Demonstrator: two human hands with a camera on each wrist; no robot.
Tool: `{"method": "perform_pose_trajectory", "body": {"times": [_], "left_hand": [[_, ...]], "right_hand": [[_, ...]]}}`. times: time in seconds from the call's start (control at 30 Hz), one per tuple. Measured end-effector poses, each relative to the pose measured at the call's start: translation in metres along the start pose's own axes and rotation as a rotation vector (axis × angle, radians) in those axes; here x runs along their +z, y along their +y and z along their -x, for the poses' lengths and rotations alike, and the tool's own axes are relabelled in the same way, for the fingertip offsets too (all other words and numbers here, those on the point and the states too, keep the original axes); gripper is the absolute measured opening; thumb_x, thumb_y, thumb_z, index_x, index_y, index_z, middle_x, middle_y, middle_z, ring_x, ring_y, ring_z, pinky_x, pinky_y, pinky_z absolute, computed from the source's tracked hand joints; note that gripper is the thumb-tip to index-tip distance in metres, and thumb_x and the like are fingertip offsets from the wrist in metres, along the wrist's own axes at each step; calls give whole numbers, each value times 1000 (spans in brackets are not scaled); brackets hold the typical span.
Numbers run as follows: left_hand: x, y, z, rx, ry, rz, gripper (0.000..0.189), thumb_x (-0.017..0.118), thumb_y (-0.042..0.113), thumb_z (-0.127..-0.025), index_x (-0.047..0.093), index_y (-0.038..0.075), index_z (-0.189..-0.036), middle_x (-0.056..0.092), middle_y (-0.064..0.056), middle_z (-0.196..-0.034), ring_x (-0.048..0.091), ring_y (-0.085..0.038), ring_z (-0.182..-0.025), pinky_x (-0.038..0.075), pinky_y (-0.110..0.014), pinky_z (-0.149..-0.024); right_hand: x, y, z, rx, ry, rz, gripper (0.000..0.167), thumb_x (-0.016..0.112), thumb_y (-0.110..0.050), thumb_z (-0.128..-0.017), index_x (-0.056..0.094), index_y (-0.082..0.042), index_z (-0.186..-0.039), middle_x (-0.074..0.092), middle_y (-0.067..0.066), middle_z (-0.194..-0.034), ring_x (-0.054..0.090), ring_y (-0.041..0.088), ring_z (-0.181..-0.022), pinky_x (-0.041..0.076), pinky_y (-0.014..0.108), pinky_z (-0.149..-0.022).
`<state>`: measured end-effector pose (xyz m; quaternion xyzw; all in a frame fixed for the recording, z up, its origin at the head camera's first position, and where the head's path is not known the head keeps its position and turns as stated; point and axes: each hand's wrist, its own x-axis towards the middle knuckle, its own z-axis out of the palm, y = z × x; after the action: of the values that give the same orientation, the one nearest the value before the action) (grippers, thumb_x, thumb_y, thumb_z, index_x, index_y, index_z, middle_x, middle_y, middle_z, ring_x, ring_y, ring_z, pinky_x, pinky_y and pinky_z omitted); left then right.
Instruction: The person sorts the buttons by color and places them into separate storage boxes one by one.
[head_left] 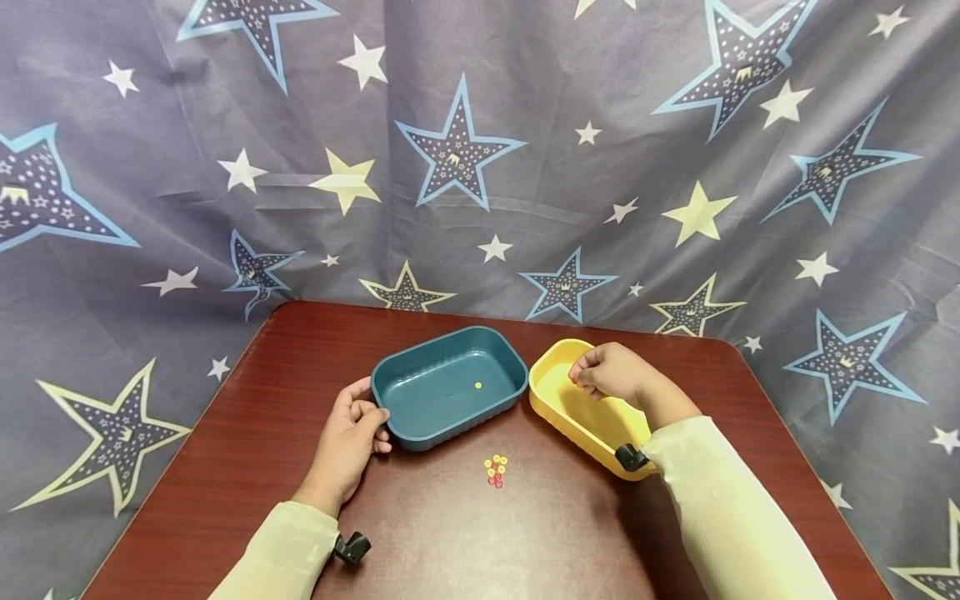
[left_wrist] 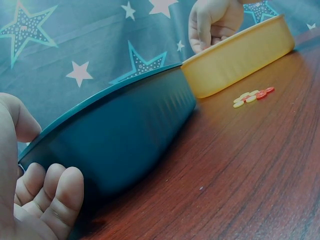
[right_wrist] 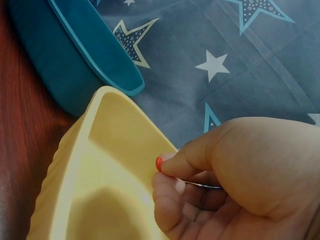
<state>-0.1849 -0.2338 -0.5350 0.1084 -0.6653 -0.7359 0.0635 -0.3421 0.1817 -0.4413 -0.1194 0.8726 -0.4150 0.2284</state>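
Small red round disc, smooth, plastic-looking [right_wrist: 159, 164], pinched between thumb and fingertip of right hand [head_left: 615, 371], over yellow rounded-rectangle plastic tub with ribbed outer wall [head_left: 553, 379]. Disc mostly covered by fingers. Tub's contents can't be fully made out; hand and forearm block part of the floor. Left hand [head_left: 348, 446] clamped on near-left end of dark teal glossy plastic tub, rounded corners [head_left: 431, 400]; one small yellow round disc [head_left: 478, 385] inside. Loose cluster of red and yellow discs [head_left: 496, 471] in front, some touching, exact count unclear. Reddish-brown wood-grain table [head_left: 435, 533]; creased grey star-print cloth [head_left: 540, 200] behind, cut off at frame edges.
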Motion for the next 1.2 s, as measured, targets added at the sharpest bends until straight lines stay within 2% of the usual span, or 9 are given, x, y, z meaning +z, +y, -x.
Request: {"method": "perform_pose_trajectory", "body": {"times": [0.3,0.67,1.2], "left_hand": [[1,1,0,3,0,20,64,61,-2,-106,38,10,-165,58,-5,-93,62,-14,-67,62,-24,-59],[0,0,-1,2,2,18,64,62,-1,-106,39,12,-164,58,-4,-93,62,-15,-68,63,-25,-59],[1,1,-1,-10,-2,17,63,62,0,-107,39,12,-165,57,-3,-93,61,-16,-70,63,-25,-59]], "right_hand": [[2,2,-3,1,-18,-12,15,61,-2,-108,74,8,-108,64,5,-87,61,18,-80,58,28,-72],[3,5,-7,2,-9,4,15,63,-2,-107,75,7,-104,65,5,-85,61,17,-78,58,28,-71],[5,8,-6,7,-17,20,15,62,-1,-107,75,6,-104,69,8,-88,62,18,-79,59,29,-73]]}}
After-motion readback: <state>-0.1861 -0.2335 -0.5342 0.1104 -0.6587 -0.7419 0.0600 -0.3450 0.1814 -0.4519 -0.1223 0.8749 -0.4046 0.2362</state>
